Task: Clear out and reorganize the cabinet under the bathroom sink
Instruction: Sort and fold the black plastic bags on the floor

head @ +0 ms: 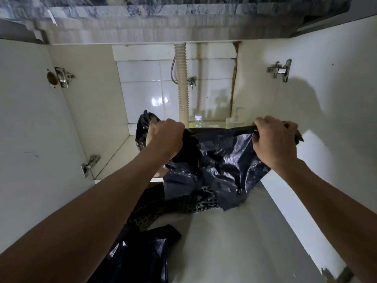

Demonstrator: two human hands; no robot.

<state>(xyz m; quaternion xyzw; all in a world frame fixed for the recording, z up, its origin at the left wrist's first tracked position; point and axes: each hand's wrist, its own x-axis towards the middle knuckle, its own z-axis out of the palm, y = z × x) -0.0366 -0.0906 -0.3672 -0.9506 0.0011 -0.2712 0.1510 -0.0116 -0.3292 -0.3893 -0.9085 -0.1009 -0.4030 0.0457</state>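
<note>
A black plastic bag [216, 160] hangs stretched between my two hands in front of the open cabinet under the sink. My left hand [166, 136] is shut on its left handle, my right hand [274, 138] on its right handle. The bag sags down over the cabinet's front edge. Behind it, on the cabinet floor [120, 156], a clear bottle with a white cap [197, 121] and a pump dispenser [235, 117] stand against the tiled back wall, partly hidden by the bag.
A ribbed drain pipe [182, 82] runs down the cabinet's middle, with a metal valve [191, 81] beside it. Both doors stand open, left door [30, 129] and right door [326, 94]. A second black bag [142, 258] and a patterned cloth [183, 203] lie on the floor below.
</note>
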